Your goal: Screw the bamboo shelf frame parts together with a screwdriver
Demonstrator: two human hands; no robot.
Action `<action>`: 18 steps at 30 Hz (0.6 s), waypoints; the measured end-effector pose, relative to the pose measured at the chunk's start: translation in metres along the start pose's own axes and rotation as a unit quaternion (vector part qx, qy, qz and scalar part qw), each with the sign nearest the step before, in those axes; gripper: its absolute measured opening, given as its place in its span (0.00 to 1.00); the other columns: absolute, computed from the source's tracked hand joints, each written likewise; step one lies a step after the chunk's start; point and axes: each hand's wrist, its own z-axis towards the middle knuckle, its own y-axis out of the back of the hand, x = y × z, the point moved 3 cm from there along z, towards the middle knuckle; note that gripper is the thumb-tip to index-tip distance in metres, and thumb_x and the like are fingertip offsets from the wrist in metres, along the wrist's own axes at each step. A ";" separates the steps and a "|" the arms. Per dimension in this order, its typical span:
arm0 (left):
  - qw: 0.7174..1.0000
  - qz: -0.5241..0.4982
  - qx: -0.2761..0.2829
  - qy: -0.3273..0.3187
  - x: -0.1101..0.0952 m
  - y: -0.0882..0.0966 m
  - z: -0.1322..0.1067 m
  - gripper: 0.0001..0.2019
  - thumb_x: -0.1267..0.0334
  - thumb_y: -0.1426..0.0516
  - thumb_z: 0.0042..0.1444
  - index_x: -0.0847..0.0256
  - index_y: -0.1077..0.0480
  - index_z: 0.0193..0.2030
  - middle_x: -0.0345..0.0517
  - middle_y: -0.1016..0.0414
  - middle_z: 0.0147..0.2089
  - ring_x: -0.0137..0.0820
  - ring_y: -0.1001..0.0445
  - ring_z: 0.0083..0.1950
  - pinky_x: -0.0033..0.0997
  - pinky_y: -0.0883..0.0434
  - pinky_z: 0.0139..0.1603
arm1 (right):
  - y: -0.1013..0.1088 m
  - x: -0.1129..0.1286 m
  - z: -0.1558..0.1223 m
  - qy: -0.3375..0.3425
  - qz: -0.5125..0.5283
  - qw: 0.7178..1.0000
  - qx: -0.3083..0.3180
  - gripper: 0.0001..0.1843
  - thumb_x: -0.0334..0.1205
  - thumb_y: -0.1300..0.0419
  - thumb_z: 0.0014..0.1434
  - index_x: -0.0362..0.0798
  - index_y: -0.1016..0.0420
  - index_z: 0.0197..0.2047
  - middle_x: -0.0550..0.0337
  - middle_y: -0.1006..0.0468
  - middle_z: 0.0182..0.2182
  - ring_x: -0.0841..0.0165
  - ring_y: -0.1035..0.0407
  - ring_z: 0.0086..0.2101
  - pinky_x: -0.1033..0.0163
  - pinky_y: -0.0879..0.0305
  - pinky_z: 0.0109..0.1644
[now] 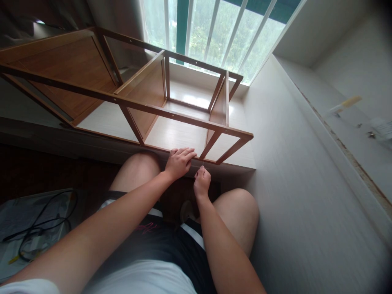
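A brown wooden shelf frame [183, 116] lies on its side along a pale window ledge, its open slatted side facing up. My left hand [180, 162] rests on its near lower rail, fingers laid over the wood and thumb on the front. Just right of it and slightly lower, my right hand [202, 181] is closed in a pinch around a thin metal tool [203, 163]. The tool's slim shaft points up to the rail near an upright's foot. Most of the tool is hidden in my fingers.
A barred window [211, 36] is behind the frame. On the right stands a pale panel [294, 163], with a yellow-and-white handled tool [346, 105] beyond it. A black cable [33, 230] lies over a flat package [15, 208] at lower left. My knees flank my hands.
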 end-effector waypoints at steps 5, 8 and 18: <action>1.000 0.000 0.004 0.001 0.000 0.000 0.000 0.18 0.68 0.49 0.59 0.49 0.30 0.54 0.39 0.32 0.63 0.37 0.37 0.64 0.46 0.46 0.60 | 0.007 0.005 0.000 0.016 -0.206 0.978 -0.014 0.27 0.49 0.61 0.68 0.47 0.31 0.27 0.55 0.27 0.23 0.67 0.36 0.25 0.63 0.48 0.31; 1.000 0.000 0.005 0.001 0.000 0.000 0.000 0.18 0.68 0.49 0.59 0.49 0.30 0.54 0.39 0.32 0.63 0.37 0.37 0.64 0.46 0.45 0.60 | 0.010 0.010 0.000 0.003 -0.320 0.947 -0.010 0.27 0.48 0.62 0.68 0.46 0.25 0.33 0.50 0.23 0.28 0.63 0.33 0.27 0.63 0.48 0.31; 1.000 -0.002 0.007 0.001 -0.001 0.002 0.000 0.19 0.68 0.49 0.58 0.48 0.30 0.54 0.40 0.32 0.63 0.38 0.37 0.64 0.46 0.45 0.60 | 0.010 0.013 0.003 0.020 -0.314 0.949 0.019 0.28 0.46 0.64 0.69 0.46 0.25 0.33 0.49 0.22 0.29 0.62 0.31 0.29 0.62 0.48 0.31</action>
